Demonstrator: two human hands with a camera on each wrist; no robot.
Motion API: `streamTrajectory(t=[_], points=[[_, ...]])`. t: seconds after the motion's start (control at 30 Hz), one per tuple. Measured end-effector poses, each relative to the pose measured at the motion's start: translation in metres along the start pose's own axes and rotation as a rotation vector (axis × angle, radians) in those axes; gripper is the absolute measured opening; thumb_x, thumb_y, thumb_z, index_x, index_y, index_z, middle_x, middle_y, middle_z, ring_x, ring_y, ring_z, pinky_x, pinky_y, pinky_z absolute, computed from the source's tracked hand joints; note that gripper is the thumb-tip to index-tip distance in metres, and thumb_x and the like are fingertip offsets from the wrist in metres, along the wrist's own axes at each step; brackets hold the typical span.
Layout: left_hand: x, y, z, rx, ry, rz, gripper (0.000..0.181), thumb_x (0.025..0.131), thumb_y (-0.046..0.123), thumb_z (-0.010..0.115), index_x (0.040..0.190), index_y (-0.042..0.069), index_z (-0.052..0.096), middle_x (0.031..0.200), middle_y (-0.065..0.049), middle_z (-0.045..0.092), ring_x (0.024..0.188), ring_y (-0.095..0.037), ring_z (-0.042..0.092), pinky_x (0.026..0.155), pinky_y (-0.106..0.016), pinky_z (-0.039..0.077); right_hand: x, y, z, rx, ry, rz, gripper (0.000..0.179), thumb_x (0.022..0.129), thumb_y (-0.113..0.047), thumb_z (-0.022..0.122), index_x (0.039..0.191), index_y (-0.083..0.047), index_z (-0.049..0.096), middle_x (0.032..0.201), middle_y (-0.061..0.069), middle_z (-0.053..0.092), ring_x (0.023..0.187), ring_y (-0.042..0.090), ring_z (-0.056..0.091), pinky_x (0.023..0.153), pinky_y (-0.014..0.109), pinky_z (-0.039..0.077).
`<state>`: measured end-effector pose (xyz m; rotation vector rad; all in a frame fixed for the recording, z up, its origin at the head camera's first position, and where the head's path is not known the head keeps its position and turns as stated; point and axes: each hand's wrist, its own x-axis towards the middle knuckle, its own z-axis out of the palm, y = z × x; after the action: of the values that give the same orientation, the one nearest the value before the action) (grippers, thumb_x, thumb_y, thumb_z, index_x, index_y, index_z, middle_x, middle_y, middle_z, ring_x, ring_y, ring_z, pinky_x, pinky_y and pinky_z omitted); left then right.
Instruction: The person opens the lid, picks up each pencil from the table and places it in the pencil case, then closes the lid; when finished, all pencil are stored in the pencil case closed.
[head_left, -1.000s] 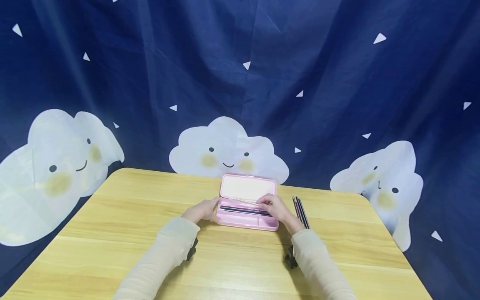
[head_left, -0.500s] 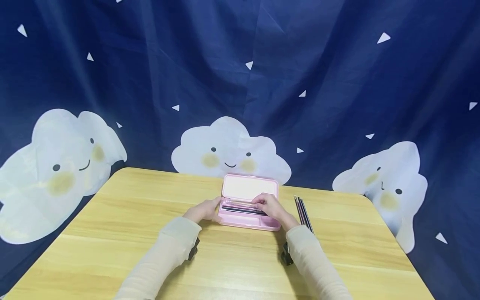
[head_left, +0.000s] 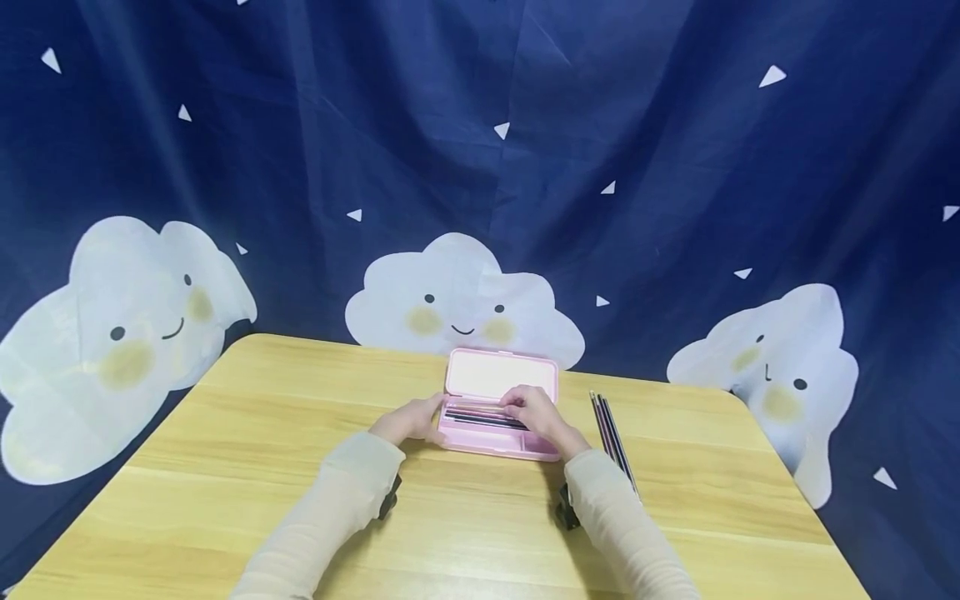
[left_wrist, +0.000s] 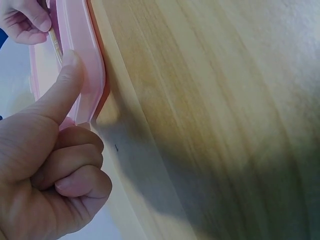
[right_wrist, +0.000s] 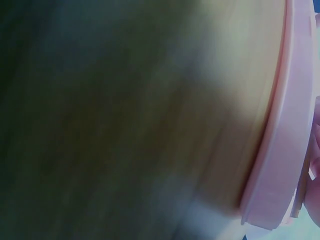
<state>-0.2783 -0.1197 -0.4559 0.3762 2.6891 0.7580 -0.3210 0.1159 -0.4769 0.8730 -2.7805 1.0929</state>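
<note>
A pink pencil case (head_left: 498,452) lies with its lid (head_left: 495,373) raised at the back. My left hand (head_left: 411,420) holds its left end; in the left wrist view the thumb (left_wrist: 67,82) lies over the edge and the other fingers are curled. Inside the case, dark pencils (head_left: 480,419) lie lengthwise in the long compartment. Over the case's back right part, my right hand (head_left: 536,410) pinches a thin light-coloured pencil (left_wrist: 55,44) low along the back of the tray. The right wrist view catches only a few of its fingertips (right_wrist: 314,197) beyond the case wall.
Several dark pencils (head_left: 611,433) lie together on the wooden table (head_left: 712,467) right of the case, partly behind the right sleeve (head_left: 618,508). A dark blue curtain (head_left: 420,125) with printed clouds hangs behind the table's far edge.
My right hand has shifted slightly left and lowered the light pencil from a slant above the tray to lie along its back. The left hand keeps its hold; the view has shifted slightly.
</note>
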Motion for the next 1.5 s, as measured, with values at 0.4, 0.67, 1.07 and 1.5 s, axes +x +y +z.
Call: streamTrajectory(t=[0.4, 0.67, 1.07, 1.5], points=[[-0.001, 0.003, -0.001, 0.005, 0.001, -0.023, 0.077, 0.069, 0.021, 0.079, 0.132, 0.004, 0.037, 0.122, -0.028, 0.051, 0.116, -0.041, 0.047, 0.099, -0.049, 0.036, -0.003, 0.001, -0.002, 0.021, 0.026, 0.034, 0.006, 0.079, 0.002, 0.064, 0.082, -0.002, 0.068, 0.084, 0.008, 0.065, 0.08, 0.018, 0.059, 0.075, 0.031, 0.051], [-0.003, 0.003, -0.002, 0.011, -0.004, -0.024, 0.076, 0.07, 0.02, 0.078, 0.132, 0.005, 0.037, 0.122, -0.028, 0.051, 0.116, -0.041, 0.047, 0.099, -0.05, 0.036, -0.012, -0.003, -0.021, 0.126, 0.048, 0.05, 0.013, 0.082, -0.002, 0.063, 0.093, 0.002, 0.067, 0.093, 0.015, 0.066, 0.081, 0.022, 0.058, 0.072, 0.029, 0.049], [0.02, -0.022, 0.01, 0.046, -0.004, 0.01, 0.086, 0.066, 0.037, 0.079, 0.134, 0.009, 0.034, 0.122, -0.027, 0.052, 0.114, -0.039, 0.049, 0.097, -0.048, 0.039, -0.041, -0.039, -0.065, 0.209, 0.059, 0.073, 0.023, 0.086, 0.002, 0.056, 0.105, 0.014, 0.059, 0.101, 0.029, 0.06, 0.087, 0.033, 0.056, 0.075, 0.032, 0.048], [-0.001, 0.001, -0.002, 0.017, -0.009, -0.031, 0.078, 0.07, 0.024, 0.079, 0.132, 0.006, 0.036, 0.121, -0.029, 0.051, 0.114, -0.042, 0.048, 0.098, -0.05, 0.038, -0.063, -0.009, -0.096, 0.213, 0.097, 0.073, 0.025, 0.086, 0.0, 0.057, 0.108, 0.014, 0.058, 0.098, 0.025, 0.063, 0.08, 0.011, 0.056, 0.069, 0.021, 0.046]])
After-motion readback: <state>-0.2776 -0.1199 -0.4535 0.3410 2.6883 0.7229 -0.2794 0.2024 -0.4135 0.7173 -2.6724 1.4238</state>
